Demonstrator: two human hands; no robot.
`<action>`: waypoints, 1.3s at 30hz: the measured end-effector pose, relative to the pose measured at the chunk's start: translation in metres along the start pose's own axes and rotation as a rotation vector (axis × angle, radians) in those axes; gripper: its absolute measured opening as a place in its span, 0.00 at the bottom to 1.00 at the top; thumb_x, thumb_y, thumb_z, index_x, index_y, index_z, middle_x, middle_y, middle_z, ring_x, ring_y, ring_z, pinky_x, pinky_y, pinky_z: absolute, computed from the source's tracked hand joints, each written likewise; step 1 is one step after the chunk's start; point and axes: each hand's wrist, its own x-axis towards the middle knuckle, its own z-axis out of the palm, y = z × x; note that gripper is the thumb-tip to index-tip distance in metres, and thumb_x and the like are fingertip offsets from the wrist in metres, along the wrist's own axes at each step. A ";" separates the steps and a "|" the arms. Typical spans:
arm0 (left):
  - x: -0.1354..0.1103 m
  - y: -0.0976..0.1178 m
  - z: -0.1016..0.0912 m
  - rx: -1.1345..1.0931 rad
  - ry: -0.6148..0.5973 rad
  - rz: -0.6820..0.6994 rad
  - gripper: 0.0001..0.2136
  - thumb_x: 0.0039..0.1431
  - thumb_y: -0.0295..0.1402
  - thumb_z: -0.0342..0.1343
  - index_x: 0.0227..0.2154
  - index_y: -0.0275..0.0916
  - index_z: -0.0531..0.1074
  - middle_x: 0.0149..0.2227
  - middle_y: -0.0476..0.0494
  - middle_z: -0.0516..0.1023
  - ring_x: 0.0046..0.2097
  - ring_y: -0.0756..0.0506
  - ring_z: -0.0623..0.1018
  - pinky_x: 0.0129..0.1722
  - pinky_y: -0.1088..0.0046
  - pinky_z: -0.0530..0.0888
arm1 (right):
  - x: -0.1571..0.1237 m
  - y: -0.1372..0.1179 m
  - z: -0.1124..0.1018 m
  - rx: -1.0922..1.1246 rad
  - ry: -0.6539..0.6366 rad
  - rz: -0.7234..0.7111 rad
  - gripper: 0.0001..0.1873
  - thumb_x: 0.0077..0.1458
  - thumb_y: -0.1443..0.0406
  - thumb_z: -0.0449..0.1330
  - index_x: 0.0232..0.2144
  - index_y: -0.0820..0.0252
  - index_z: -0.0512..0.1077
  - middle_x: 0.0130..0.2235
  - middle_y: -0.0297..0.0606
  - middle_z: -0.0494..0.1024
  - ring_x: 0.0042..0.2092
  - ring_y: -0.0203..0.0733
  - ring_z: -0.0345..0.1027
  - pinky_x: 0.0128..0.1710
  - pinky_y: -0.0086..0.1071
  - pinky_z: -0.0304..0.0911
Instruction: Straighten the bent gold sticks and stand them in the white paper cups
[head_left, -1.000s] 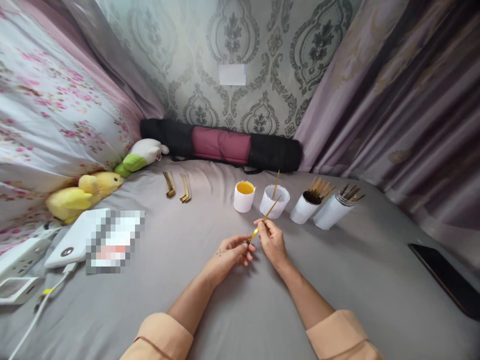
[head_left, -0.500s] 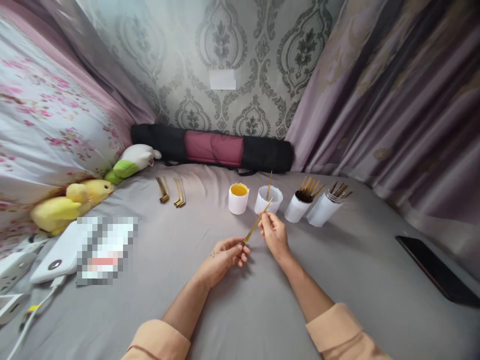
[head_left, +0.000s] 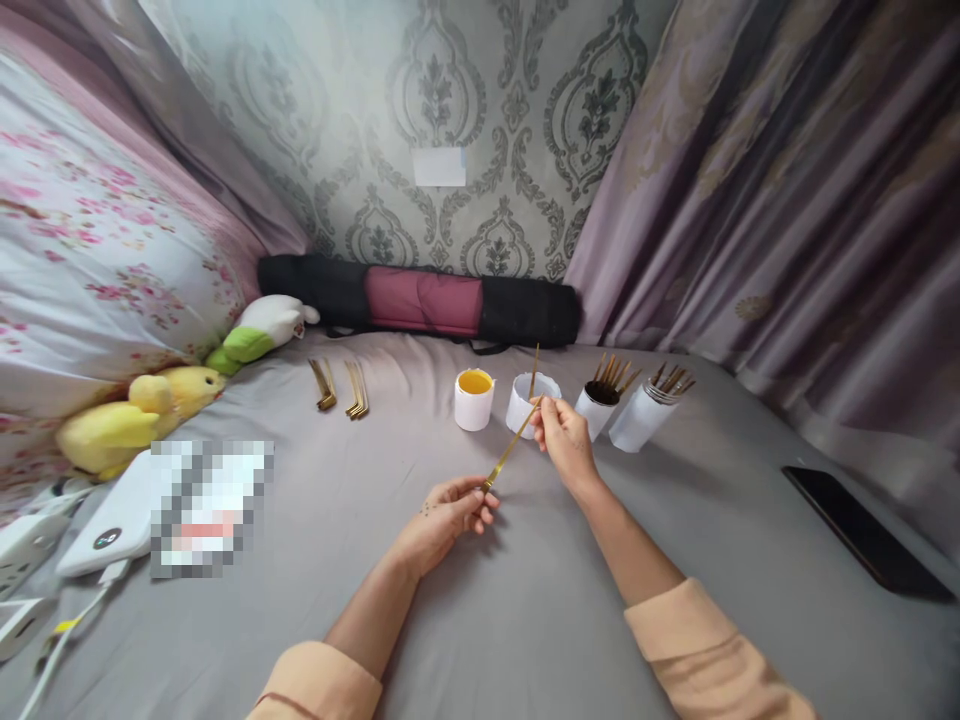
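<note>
stick point(head_left: 511, 446), slim and golden, slants up in front of a white cup point(head_left: 517, 415), its lower end pinched in the left hand point(head_left: 451, 514) and best steadied there while the right hand point(head_left: 565, 438), curled near its tip, grip unclear, works lightly.

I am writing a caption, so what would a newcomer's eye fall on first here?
Probably the golden stick at the centre, slanting from the left hand to the right hand. Beyond it, the white cup with bright yellow inside stands out, as does the yellow plush toy at far left.
</note>
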 end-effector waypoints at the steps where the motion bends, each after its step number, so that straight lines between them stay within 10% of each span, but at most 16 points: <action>1: 0.000 0.000 0.000 -0.004 -0.001 0.001 0.16 0.50 0.32 0.57 0.42 0.31 0.68 0.34 0.36 0.75 0.29 0.50 0.73 0.27 0.76 0.67 | 0.002 -0.001 0.000 -0.014 0.005 -0.002 0.22 0.52 0.50 0.48 0.33 0.61 0.69 0.23 0.33 0.68 0.18 0.29 0.56 0.14 0.23 0.52; 21: -0.003 0.005 0.002 -0.042 0.018 -0.006 0.14 0.51 0.31 0.57 0.40 0.30 0.68 0.35 0.36 0.75 0.30 0.51 0.73 0.29 0.76 0.69 | 0.018 -0.011 -0.011 -0.096 -0.054 0.009 0.18 0.49 0.52 0.53 0.28 0.61 0.68 0.23 0.34 0.69 0.19 0.30 0.58 0.13 0.22 0.53; 39: -0.005 0.016 -0.007 -0.316 0.093 -0.052 0.10 0.55 0.29 0.52 0.39 0.30 0.70 0.34 0.40 0.73 0.32 0.52 0.73 0.32 0.78 0.72 | 0.068 -0.056 -0.055 -0.022 0.160 -0.072 0.14 0.48 0.56 0.56 0.25 0.63 0.68 0.20 0.32 0.67 0.16 0.27 0.56 0.11 0.21 0.49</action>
